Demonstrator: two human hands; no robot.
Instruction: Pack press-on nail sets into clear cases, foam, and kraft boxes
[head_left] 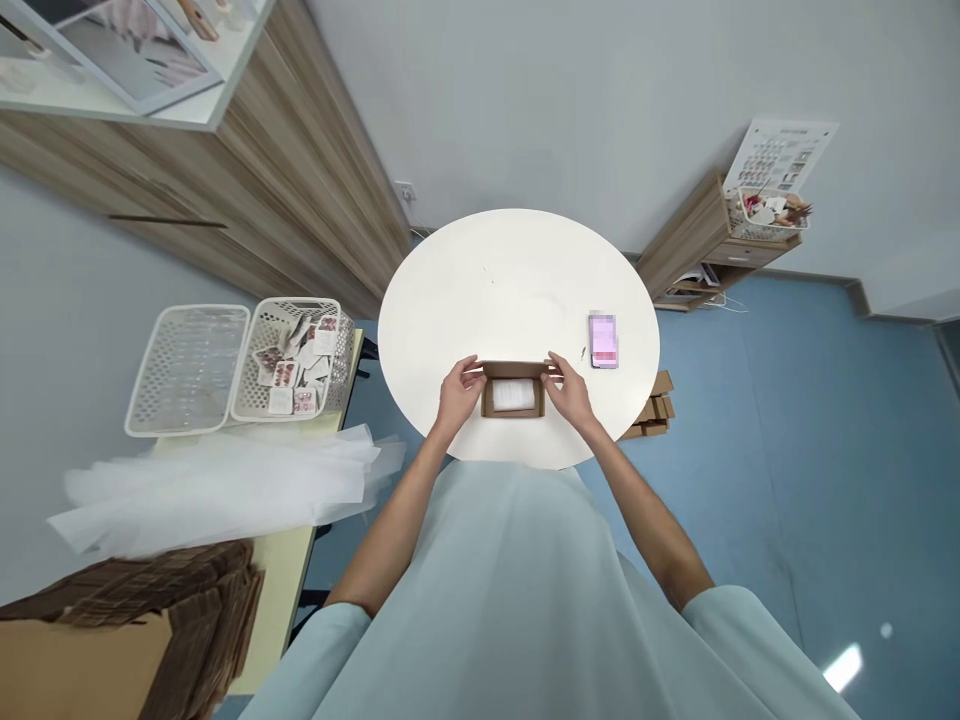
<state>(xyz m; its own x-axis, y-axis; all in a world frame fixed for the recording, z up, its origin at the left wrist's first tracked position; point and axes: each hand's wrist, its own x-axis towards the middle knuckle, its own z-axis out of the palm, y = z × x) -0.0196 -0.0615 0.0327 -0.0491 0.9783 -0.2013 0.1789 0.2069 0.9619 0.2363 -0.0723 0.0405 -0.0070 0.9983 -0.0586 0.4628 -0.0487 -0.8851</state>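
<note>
A small brown cardboard box stands on the white oval table close to my body, its lid raised at the back. Inside lies a white wrapped bundle, whose contents I cannot make out. My left hand grips the lid's left corner, thumb on the near side and fingers behind. At the opposite corner my right hand holds the lid the same way. To the right of my right hand lies a phone-like thing with a pink, blurred face.
On a side table at left are a basket of small packets, another white basket, white sheets and flattened cardboard. Small brown boxes are stacked by the table's right edge. A wooden cabinet stands behind.
</note>
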